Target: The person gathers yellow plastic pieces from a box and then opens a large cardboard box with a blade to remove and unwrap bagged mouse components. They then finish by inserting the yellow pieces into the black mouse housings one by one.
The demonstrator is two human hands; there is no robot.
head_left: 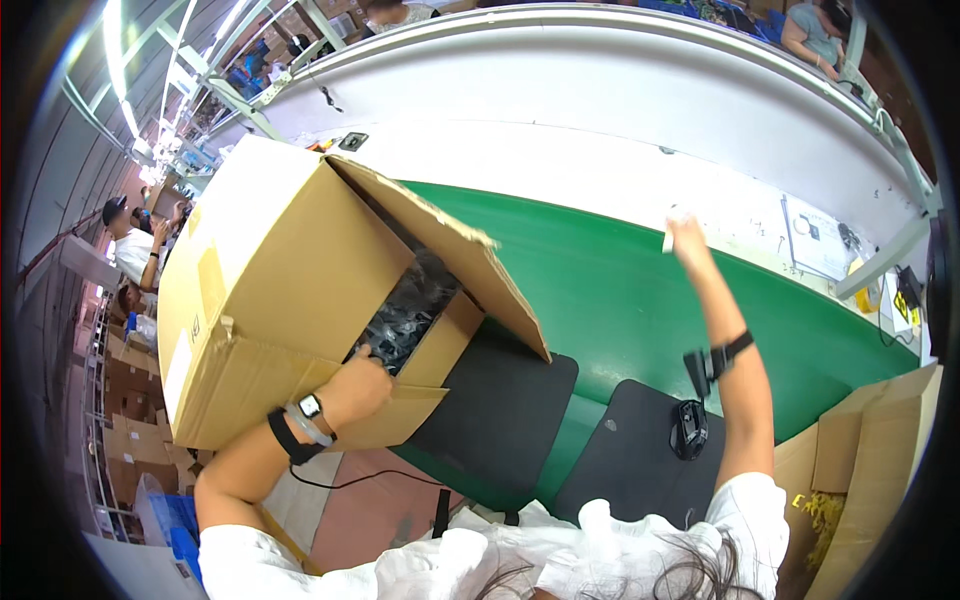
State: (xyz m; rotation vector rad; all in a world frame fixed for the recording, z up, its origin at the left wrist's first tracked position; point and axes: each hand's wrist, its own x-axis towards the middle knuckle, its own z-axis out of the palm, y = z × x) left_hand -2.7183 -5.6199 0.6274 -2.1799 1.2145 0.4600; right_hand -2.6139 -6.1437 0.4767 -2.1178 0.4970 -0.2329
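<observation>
A large cardboard box (290,260) lies tilted at the left, its open side facing right. Inside are several dark items in clear plastic bags (412,310). My left hand (362,388) reaches over the lower flap to these bags, fingers curled; their tips are partly hidden, so what they grip is unclear. Stretched far forward, my right hand (686,236) is closed on a small white piece (669,241) above the far edge of the green surface. On the right dark mat (625,450) rests a black computer mouse (689,430).
Another dark mat (500,400) lies beside the box on the green work surface (610,300). An open cardboard box (870,470) stands at the right. Behind the green surface runs a white ledge (560,170) with a printed sheet (815,238). Several people are at work beyond.
</observation>
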